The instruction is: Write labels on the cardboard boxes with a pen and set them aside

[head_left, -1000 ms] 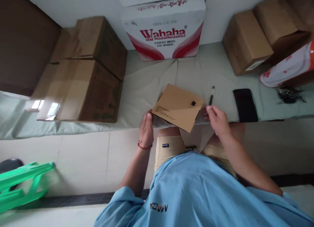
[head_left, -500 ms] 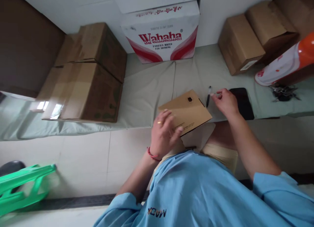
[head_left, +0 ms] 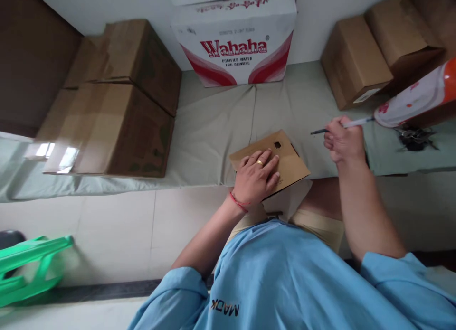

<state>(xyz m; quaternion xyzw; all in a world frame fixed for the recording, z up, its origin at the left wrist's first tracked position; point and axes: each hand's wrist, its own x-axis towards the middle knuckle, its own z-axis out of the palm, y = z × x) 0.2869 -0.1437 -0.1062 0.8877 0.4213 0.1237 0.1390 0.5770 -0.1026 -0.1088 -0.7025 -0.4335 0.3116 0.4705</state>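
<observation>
My left hand (head_left: 253, 179) lies with its fingers spread flat on a thin brown cardboard box (head_left: 289, 158) at the table's front edge. A small dark hole shows near the box's far corner, and printing is partly covered by my fingers. To the right, my right hand (head_left: 344, 142) is closed around a pen (head_left: 357, 123), held above the cloth. The pen's dark end points left, towards the box, and its pale end sticks out to the right. The black phone is almost wholly hidden behind my right hand and wrist.
Taped cartons (head_left: 96, 126) stand on the left of the cloth-covered table (head_left: 210, 130). A white and red water carton (head_left: 235, 45) is at the back. Brown boxes (head_left: 356, 59), a white and orange cylinder (head_left: 413, 99) and keys (head_left: 415, 137) are on the right. A green stool (head_left: 35, 268) stands lower left.
My right hand has picked up the pen from the cloth and moved slightly up and right with it. My left hand has slid further onto the box and flattened.
</observation>
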